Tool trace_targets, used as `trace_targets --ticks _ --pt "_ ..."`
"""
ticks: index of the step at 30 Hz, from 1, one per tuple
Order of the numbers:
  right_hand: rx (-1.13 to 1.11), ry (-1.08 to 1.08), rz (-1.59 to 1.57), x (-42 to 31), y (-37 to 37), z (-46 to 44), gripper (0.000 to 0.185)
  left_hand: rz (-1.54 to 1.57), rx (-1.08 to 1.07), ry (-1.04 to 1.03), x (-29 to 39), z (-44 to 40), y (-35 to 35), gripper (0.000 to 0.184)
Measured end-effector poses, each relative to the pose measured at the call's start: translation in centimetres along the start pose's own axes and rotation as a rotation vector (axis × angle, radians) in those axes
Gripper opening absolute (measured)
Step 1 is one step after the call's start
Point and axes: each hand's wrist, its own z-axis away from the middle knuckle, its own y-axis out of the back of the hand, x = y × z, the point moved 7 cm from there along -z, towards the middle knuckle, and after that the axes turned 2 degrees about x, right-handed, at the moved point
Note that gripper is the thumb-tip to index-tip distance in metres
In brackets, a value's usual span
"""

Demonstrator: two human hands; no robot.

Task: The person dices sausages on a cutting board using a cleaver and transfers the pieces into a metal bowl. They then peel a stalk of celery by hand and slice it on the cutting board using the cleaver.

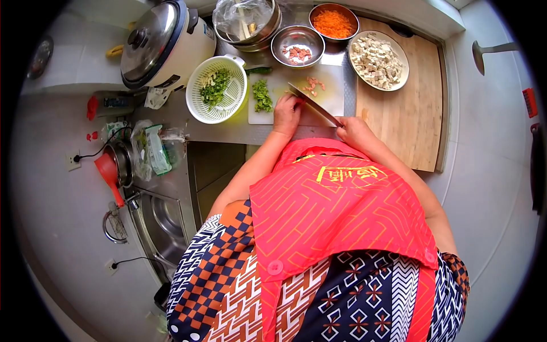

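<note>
My right hand point(354, 131) is closed round the handle of a kitchen knife point(317, 106), whose blade slants up and left across the white cutting board point(262, 118). My left hand point(287, 114) lies on the board beside the blade with its fingers curled. A bit of red shows at the fingertips, too small to name. Past the blade lie small pink chopped pieces point(312, 85). To the left of them is a pile of chopped greens point(262, 96), with a dark green pepper-like piece point(259, 70) at the board's top edge.
A white colander point(194, 108) with chopped greens stands left. Behind are a steel bowl point(279, 57) of pink pieces, a bowl of shredded carrot point(334, 24) and a rice cooker point(188, 51). A plate of pale cubes point(376, 60) rests on a wooden board point(399, 125). The sink point(165, 225) is at left.
</note>
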Motion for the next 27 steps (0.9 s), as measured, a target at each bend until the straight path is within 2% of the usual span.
trace_targets --ticks 4,7,13,27 --pt "-0.033 -0.06 -0.036 -0.3 0.5 0.2 0.026 -0.001 -0.028 0.016 0.0 -0.1 0.0 0.008" --pt "-0.041 -0.07 -0.045 -1.0 1.3 0.7 0.026 -0.036 -0.003 -0.047 0.2 -0.2 0.2 0.006" --pt "-0.056 -0.081 -0.041 -1.9 2.2 1.7 0.029 0.016 -0.021 0.022 -0.3 -0.1 -0.2 0.007" --pt "-0.061 -0.031 -0.026 -1.4 1.2 0.7 0.027 0.014 -0.02 0.035 -0.7 0.0 -0.3 0.008"
